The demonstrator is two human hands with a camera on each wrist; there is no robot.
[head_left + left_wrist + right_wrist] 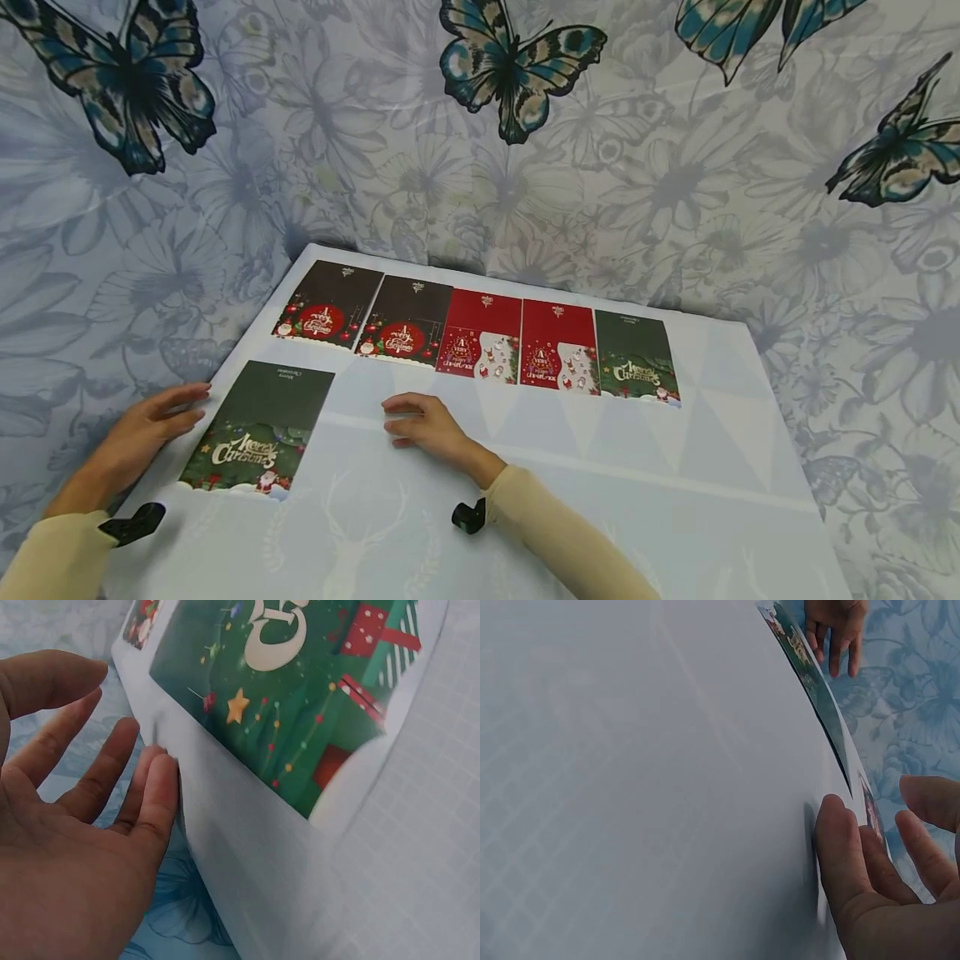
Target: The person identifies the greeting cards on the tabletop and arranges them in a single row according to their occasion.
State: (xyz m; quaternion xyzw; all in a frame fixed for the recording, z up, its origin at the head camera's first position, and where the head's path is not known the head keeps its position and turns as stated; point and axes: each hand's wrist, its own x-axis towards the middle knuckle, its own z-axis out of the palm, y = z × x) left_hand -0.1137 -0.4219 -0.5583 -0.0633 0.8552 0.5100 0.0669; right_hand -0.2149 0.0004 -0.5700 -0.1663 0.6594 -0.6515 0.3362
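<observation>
A green Merry Christmas card (258, 433) lies flat and unfolded at the table's left side, its printed half toward the front. My left hand (146, 433) is at the table's left edge beside this card, fingers loosely bent and holding nothing. In the left wrist view the same hand (97, 795) has its fingertips right at the table edge, apart from the card. To the right of the card, my right hand (431, 429) rests near the tabletop with loosely curled fingers. Nothing is between the thumb and fingers of this hand (889, 870) in the right wrist view.
Along the table's back edge runs a row: two black cards (327, 304), two red cards (480, 333) and another green card (637, 358). The white table (600, 483) stands against a butterfly-printed cloth (360, 150). A black strap device (135, 525) is on my left wrist.
</observation>
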